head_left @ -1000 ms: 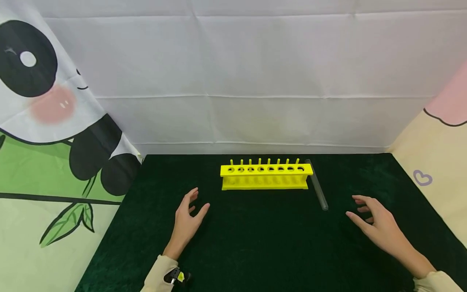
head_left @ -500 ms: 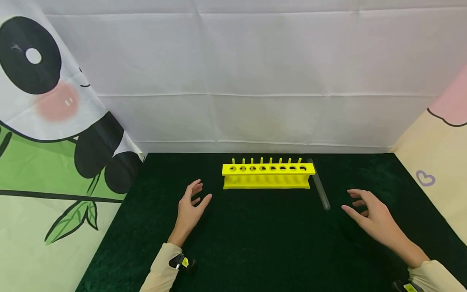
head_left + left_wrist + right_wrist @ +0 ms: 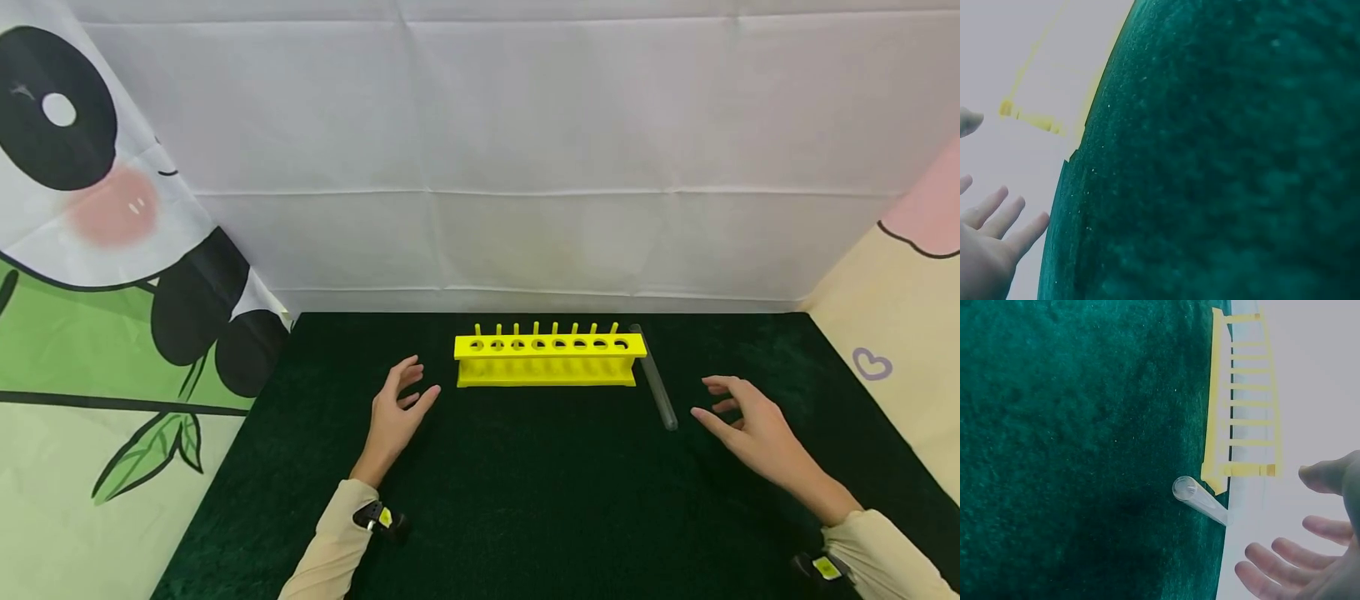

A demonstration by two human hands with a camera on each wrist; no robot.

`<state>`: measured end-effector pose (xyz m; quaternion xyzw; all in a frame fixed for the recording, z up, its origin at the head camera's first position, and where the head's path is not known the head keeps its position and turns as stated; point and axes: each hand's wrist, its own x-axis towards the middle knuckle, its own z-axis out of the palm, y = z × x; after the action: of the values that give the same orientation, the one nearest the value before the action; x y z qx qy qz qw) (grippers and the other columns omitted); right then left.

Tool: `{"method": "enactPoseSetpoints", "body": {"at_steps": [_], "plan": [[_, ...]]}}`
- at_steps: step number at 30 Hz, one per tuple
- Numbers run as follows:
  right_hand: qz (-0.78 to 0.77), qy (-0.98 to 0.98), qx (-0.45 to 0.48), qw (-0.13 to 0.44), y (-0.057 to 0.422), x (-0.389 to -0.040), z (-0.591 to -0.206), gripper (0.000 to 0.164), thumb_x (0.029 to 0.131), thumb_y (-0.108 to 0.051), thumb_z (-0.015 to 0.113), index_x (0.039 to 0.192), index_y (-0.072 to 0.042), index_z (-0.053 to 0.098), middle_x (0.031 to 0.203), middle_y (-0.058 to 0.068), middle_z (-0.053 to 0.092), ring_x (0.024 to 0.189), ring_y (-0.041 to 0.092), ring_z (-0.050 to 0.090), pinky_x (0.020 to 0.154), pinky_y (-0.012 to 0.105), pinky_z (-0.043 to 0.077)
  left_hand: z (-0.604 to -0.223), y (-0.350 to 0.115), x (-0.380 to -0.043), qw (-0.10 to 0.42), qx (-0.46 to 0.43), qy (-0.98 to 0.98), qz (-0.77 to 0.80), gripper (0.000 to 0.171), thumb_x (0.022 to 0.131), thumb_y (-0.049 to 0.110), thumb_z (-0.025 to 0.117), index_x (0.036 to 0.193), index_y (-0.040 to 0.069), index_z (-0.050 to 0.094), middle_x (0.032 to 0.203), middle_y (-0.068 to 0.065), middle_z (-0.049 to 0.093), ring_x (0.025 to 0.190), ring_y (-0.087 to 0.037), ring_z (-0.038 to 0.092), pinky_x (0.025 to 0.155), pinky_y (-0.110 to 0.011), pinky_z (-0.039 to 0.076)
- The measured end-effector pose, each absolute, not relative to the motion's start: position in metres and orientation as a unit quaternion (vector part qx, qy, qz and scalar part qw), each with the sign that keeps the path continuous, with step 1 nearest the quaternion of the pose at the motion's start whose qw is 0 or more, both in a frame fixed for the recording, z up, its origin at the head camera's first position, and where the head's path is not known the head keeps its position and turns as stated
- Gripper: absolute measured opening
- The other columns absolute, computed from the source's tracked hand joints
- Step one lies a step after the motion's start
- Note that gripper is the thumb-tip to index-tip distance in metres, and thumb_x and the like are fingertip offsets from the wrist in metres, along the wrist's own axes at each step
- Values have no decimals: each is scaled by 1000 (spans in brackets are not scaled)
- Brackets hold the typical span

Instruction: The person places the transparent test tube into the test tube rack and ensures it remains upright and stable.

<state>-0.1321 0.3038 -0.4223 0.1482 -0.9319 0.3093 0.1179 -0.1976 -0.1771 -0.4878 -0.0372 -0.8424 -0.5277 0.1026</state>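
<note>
Dark green plush-covered desk (image 3: pixel 540 492), creased white fabric backdrop (image 3: pixel 525 125) behind, black-and-white panda-print cloth (image 3: pixel 97 333) with green leaves (image 3: pixel 141 452) at left, cream cloth (image 3: pixel 892 308) with pink patch (image 3: pixel 930 212) and purple heart outline (image 3: pixel 871 359) at right

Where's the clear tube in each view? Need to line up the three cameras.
Head: tube right of centre, slanting along the rack's right end.
Left wrist: not visible.
Right wrist: below and right of centre, just under the rack's lower end.
Shared landmark: the yellow rack; centre in head, upper left and washed out in left wrist, upper right in right wrist.
</note>
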Motion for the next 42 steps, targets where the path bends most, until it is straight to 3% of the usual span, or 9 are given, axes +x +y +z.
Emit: {"method": "enactPoseSetpoints", "body": {"at_steps": [16, 23, 31, 34, 39, 42], "plan": [[320, -929, 162, 94, 302, -148, -419, 41, 89, -13, 65, 125, 0, 49, 113, 23, 55, 88, 34, 62, 64, 33, 53, -485, -177, -214, 90, -73, -835, -538, 59, 88, 33, 67, 139, 27, 38, 134, -4, 49, 122, -22, 48, 95, -48, 46], [314, -934, 152, 78, 303, -156, -421, 40, 92, -18, 62, 126, 0, 48, 114, 24, 54, 89, 34, 62, 63, 26, 50, -486, -174, -221, 82, -76, -842, -529, 59, 88, 33, 67, 139, 27, 39, 133, -5, 50, 121, -22, 48, 94, -47, 46], [318, -936, 139, 53, 300, -160, -416, 43, 93, -22, 60, 127, 1, 47, 116, 26, 53, 91, 36, 61, 67, 40, 53, -485, -168, -230, 71, -88, -840, -531, 58, 88, 29, 68, 138, 27, 39, 133, -4, 50, 121, -22, 48, 95, -48, 46], [321, -937, 133, 43, 300, -164, -417, 44, 94, -23, 59, 127, 2, 46, 117, 27, 52, 92, 37, 60, 69, 47, 53, -474, -162, -227, 57, -100, -830, -545, 58, 89, 26, 67, 139, 22, 39, 135, -10, 48, 123, -27, 46, 96, -50, 44], [322, -938, 123, 28, 299, -169, -419, 45, 95, -26, 57, 128, 2, 46, 118, 28, 52, 94, 39, 60, 72, 50, 53, -452, -151, -219, 37, -133, -810, -570, 59, 90, 14, 66, 141, 9, 36, 136, -23, 44, 124, -39, 43, 96, -56, 41], [319, -940, 120, 21, 299, -173, -420, 46, 96, -28, 56, 128, 3, 45, 118, 28, 52, 94, 39, 59, 71, 50, 53, -453, -148, -221, 30, -135, -807, -574, 59, 90, 15, 65, 141, 10, 36, 136, -21, 45, 124, -36, 44, 97, -55, 42]]}}
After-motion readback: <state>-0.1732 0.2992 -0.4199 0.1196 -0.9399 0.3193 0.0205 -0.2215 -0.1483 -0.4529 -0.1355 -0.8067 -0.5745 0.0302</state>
